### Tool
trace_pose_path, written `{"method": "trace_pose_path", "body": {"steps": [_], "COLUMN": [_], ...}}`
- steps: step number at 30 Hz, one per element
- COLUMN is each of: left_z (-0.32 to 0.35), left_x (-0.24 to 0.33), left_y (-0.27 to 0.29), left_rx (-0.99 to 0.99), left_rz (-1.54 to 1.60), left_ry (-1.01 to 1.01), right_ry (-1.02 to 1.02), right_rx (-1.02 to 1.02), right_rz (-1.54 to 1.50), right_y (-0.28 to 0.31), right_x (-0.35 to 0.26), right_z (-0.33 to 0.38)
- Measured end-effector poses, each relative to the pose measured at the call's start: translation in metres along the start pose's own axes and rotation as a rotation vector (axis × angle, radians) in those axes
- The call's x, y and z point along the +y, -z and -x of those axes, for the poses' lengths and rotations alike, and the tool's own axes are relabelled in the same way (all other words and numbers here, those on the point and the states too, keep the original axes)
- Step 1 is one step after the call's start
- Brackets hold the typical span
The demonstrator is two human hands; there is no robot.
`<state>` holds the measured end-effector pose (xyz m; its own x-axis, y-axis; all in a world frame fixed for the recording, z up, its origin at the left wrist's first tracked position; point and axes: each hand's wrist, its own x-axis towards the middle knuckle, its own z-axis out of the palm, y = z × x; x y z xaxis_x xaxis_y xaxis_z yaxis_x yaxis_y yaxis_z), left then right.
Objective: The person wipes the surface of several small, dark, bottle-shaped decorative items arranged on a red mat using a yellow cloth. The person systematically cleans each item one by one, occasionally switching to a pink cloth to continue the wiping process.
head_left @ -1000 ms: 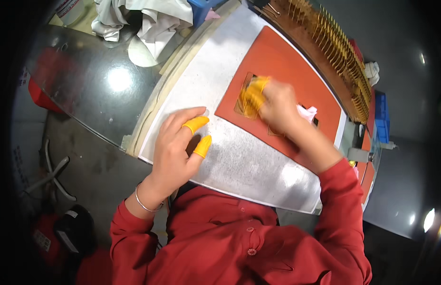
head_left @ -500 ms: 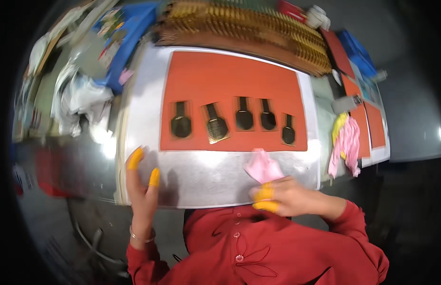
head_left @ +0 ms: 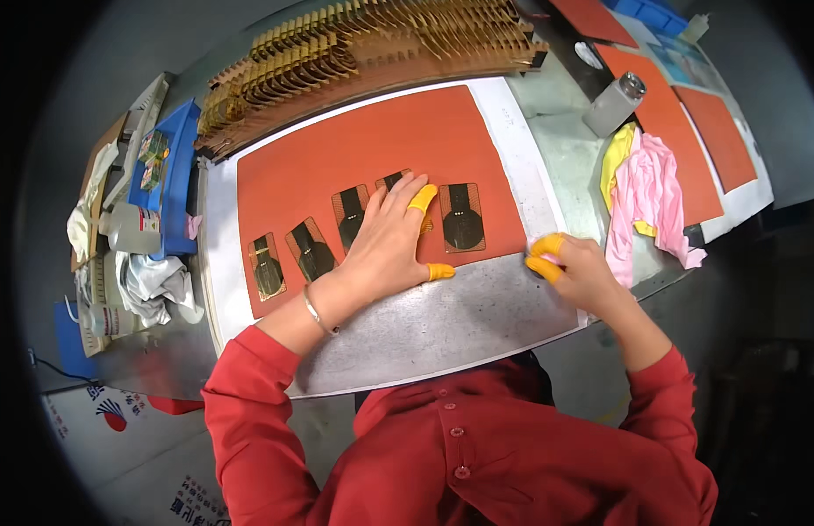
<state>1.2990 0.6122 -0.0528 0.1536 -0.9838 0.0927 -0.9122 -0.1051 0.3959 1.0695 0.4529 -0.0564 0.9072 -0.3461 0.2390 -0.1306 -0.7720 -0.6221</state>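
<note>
My left hand [head_left: 389, 241] lies flat, fingers spread, on an orange mat [head_left: 372, 140], with yellow finger cots on some fingertips. It covers one of several dark and gold flexible circuit pieces laid in a row: one [head_left: 460, 216] sits just right of the fingers, and others [head_left: 350, 215] [head_left: 267, 266] lie to the left. My right hand [head_left: 575, 270], also with yellow cots, is curled with thumb and forefinger together at the mat's lower right corner, on the edge of a grey metal sheet [head_left: 442, 324]. Nothing shows clearly between those fingers.
A long stack of gold circuit strips [head_left: 372, 44] runs along the back. Pink and yellow cloths [head_left: 646, 188] and a small bottle [head_left: 614, 105] lie to the right, near more orange mats [head_left: 679, 118]. A blue tray [head_left: 172, 167] and white rags [head_left: 153, 280] are at the left.
My left hand has gone from the grey sheet's left edge up onto the circuit pieces. My right hand no longer holds the pink cloth, which now lies at the right.
</note>
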Motion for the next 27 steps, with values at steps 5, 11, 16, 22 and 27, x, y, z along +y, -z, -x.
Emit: {"method": "trace_pose_path", "body": {"steps": [5, 11, 16, 22, 27], "left_z": [-0.004, 0.044, 0.073, 0.074, 0.082], "left_x": [0.005, 0.007, 0.058, 0.096, 0.113], "left_y": [-0.002, 0.028, 0.061, 0.091, 0.09], "left_rx": [-0.01, 0.117, -0.016, -0.154, -0.044], "left_rz": [0.005, 0.219, 0.809, 1.751, 1.988], "left_ry": [0.016, 0.025, -0.225, -0.417, -0.519], "right_ry": [0.204, 0.209, 0.231, 0.367, 0.154], "right_rx": [-0.101, -0.216, -0.097, -0.212, -0.075], "right_rz": [0.177, 0.319, 0.327, 0.128, -0.057], "right_y": [-0.019, -0.042, -0.045, -0.053, -0.041], "right_x": [0.003, 0.019, 0.023, 0.005, 0.002], "right_z": [-0.041, -0.086, -0.118, -0.056, -0.066]}}
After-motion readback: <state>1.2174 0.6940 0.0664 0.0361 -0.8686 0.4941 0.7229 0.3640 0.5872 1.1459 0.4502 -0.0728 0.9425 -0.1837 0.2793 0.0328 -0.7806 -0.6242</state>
